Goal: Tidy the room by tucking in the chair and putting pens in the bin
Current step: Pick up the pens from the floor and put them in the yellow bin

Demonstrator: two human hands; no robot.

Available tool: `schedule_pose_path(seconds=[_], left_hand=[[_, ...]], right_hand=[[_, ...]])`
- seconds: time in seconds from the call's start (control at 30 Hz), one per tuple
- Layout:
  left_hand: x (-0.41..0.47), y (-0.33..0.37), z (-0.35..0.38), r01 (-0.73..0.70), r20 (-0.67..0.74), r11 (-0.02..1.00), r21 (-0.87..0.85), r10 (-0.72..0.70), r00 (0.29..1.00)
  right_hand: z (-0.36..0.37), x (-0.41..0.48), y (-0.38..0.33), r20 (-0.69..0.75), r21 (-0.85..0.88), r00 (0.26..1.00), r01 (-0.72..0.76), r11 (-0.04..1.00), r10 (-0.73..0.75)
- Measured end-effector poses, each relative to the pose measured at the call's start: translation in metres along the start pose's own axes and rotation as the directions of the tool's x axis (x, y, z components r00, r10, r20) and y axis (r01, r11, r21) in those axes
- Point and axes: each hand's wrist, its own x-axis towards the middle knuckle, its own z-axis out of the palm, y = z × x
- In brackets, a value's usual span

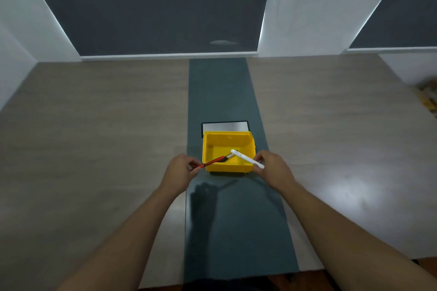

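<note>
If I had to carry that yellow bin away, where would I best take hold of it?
Probably by its two side walls, one of your hands on each, coming down from above. The yellow bin is open-topped with upright walls, and its left and right flanks sit free on the dark strip.

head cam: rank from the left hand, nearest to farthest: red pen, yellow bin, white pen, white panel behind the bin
1. red pen: pinched in the left hand, tip over the bin.
2. yellow bin: just right of that hand, on the dark strip.
3. white pen: across the bin, held by the right hand.
4. white panel: behind the bin, farthest.
</note>
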Motion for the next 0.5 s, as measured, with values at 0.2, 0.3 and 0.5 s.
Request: schedule_pose_path(seconds=[0.2, 0.3, 0.5], left_hand=[[0.047, -0.003, 0.012, -0.039, 0.101, 0.999, 0.025, 0.036, 0.994], [0.067, -0.001, 0.021, -0.028, 0.147, 0.999, 0.039, 0.022, 0.989], [0.097, 0.003, 0.037, -0.056, 0.198, 0.998, 0.014, 0.052, 0.979]], right_hand=[[0.018, 0.040, -0.006, 0.039, -0.041, 0.999, -0.004, 0.999, 0.005], [0.027, 0.057, -0.006, 0.053, -0.061, 0.999, -0.003, 0.998, 0.006], [0.039, 0.093, -0.004, 0.049, -0.110, 0.998, -0.032, 0.993, 0.038]])
